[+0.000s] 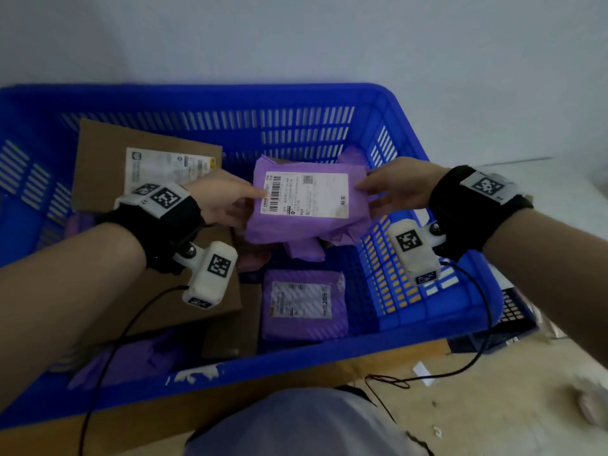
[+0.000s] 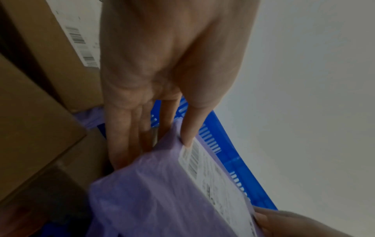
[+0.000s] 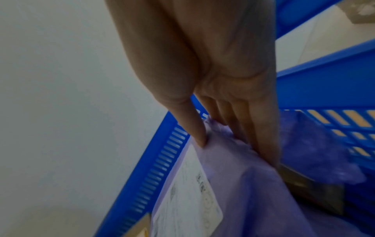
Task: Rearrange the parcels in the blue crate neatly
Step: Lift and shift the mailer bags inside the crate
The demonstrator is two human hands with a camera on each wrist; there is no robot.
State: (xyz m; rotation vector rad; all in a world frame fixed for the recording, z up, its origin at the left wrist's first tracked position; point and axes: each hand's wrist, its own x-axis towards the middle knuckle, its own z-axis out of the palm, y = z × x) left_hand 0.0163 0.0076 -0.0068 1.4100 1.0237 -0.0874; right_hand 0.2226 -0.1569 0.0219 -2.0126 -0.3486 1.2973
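A purple parcel bag with a white label is held up over the middle of the blue crate. My left hand pinches its left edge, thumb on the label's barcode corner, fingers beneath. My right hand pinches the right edge, thumb on top, fingers under the bag. A second purple parcel lies flat on the crate floor at the near side. Cardboard boxes fill the crate's left half, the far one bearing a white label.
More purple bags lie in the crate's near left corner and behind the held parcel. The crate floor at the right shows bare mesh. A pale wall stands behind; black cables trail over the brown surface in front.
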